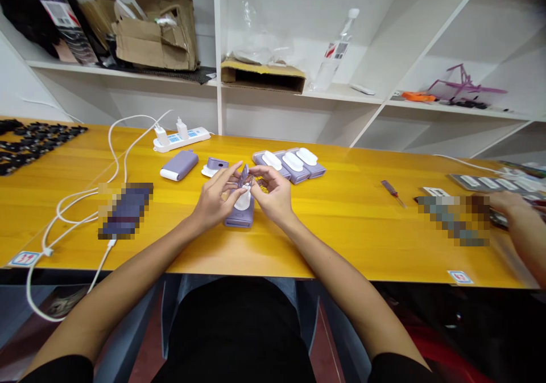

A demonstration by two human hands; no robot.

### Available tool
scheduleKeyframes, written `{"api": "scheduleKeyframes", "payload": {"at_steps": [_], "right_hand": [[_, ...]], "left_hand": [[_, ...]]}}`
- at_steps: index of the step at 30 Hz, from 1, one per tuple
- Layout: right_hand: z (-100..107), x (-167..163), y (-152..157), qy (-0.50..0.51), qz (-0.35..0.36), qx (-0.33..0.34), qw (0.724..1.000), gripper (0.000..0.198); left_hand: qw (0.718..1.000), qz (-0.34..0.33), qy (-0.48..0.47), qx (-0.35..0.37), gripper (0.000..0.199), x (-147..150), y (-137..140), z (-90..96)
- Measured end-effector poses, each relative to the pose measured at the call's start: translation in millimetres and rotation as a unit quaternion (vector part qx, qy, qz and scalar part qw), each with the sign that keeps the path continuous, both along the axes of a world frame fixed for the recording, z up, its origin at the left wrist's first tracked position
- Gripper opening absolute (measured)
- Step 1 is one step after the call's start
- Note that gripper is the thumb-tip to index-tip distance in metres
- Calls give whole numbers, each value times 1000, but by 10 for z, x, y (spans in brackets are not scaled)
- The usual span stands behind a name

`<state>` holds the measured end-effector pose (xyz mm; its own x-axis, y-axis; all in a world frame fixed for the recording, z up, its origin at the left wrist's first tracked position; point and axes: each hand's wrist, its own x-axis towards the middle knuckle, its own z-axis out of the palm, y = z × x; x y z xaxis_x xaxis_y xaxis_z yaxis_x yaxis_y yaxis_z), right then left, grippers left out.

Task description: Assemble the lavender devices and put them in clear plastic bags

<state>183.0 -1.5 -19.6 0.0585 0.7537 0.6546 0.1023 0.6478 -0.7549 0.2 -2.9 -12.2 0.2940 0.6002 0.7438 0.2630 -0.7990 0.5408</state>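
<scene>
Right in front of me, a purple box-shaped device (239, 219) lies on the table with a white oval part (243, 198) on top. My left hand (216, 196) is closed over it, its fingertips pinching a small purple piece (243, 176) that stands on edge. My right hand (273, 194) is closed at the other side, with thumb and index finger pressed close to that piece. Thin wires show between the right fingers; what exactly they grip is hidden. Just behind the left hand sits a white-and-purple part (217, 165).
Several purple devices with white ovals (292, 164) lie behind my hands, another purple device (180, 165) to the left. A power strip (181, 139), white cable (111, 144) and blurred phone (128, 209) are left. Rightward are a screwdriver (393, 193) and another person's hand (507, 204).
</scene>
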Motion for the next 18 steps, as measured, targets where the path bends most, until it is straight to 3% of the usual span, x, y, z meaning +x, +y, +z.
{"api": "scheduleKeyframes", "payload": {"at_steps": [3, 7, 14, 18], "right_hand": [[13, -19, -47, -65, -39, 75, 994, 25], [13, -34, -71, -138, -101, 159, 972, 26], [24, -27, -70, -153, -112, 184, 964, 15], [32, -9, -60, -180, -123, 189, 957, 9]], "left_hand": [[998, -40, -7, -42, 61, -3, -20, 3], [999, -19, 0, -27, 43, -4, -47, 18], [997, -45, -23, -51, 30, 10, -49, 12], [987, -69, -69, -125, 28, 34, -52, 18]]}}
